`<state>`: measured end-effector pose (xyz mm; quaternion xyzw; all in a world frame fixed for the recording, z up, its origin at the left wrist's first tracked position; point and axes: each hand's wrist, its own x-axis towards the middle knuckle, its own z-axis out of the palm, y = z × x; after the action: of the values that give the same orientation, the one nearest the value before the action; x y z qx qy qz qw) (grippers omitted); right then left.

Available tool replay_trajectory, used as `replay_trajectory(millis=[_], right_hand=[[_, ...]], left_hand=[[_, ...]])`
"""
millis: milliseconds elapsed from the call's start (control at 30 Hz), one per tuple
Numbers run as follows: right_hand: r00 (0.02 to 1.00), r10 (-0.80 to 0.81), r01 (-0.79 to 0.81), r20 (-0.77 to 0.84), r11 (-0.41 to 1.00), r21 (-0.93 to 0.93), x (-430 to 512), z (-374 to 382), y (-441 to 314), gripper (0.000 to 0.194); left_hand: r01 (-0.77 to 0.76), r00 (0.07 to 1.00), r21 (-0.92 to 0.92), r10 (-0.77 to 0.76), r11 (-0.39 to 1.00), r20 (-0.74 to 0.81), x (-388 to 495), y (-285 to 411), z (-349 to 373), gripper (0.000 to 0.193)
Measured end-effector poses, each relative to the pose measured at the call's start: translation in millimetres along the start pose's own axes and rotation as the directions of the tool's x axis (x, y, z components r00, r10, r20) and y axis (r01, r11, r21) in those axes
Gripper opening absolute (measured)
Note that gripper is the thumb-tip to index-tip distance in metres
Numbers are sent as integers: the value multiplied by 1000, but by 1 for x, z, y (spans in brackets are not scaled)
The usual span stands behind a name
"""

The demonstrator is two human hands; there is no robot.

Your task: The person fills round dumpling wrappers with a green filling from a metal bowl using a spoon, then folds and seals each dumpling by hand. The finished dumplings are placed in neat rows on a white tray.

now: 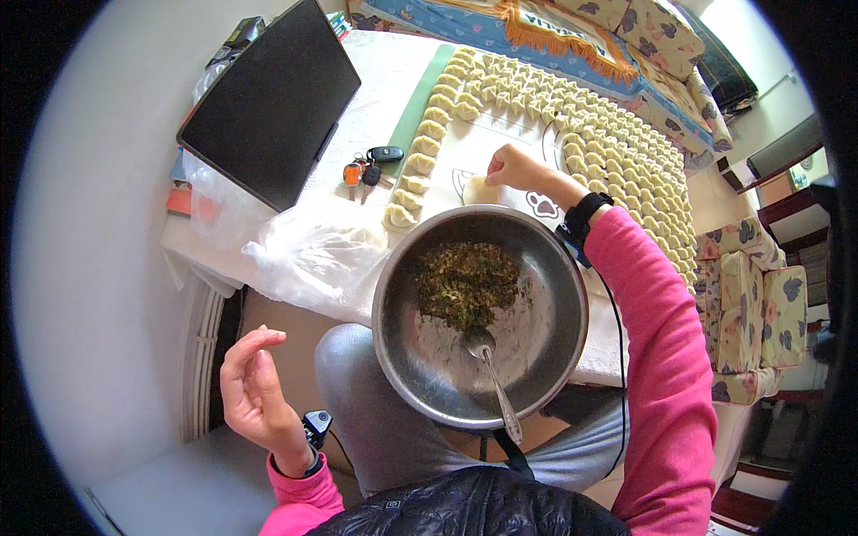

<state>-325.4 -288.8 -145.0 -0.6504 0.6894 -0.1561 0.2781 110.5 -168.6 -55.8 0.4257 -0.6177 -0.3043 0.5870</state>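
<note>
My right hand (512, 169) reaches past a wide metal bowl, its fingertips at the edge of a round dough wrapper (481, 190) on the mat; whether they pinch it is hard to tell. Raised at the left above the floor, my left hand (252, 388) has its fingers bent and holds nothing. The metal bowl (387, 348) contains dark green chopped filling (468, 278) and a metal spoon (496, 375), whose handle leans on the near rim. Rows of folded dumplings (623, 167) cover the mat's far and right parts, and one column (429, 145) runs along its left side.
Left of the mat lie keys with a black fob (385, 155) and an orange tag (352, 174). A crumpled clear plastic bag (308, 258) sits near the table's front left edge. Behind it stands a black screen (268, 100). A black cable (618, 335) hangs beside my right sleeve.
</note>
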Motion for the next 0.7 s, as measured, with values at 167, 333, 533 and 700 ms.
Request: replay_trajectory(millis=[167,333,533,700], right_hand=[[949,-217,199,-230,975,-97,-60,-42,-60,16],[967,-177,228,-184,922,314,-155,-71,-146,18],[960,-238,275,-146,898,344,-222,-28,-189,25],[782,-488,418,-387,872,-254,-259,-6,-164,14]], left_hand=[[43,990,-199,-15,979,141,-11,25,8,21],[380,908,-478,-220,792,358,-22,54,44,40],[882,413,-462,-322,-89,852,-42,44,101,53],[908,404,-405,-475,105,782,-67,46,104,30]])
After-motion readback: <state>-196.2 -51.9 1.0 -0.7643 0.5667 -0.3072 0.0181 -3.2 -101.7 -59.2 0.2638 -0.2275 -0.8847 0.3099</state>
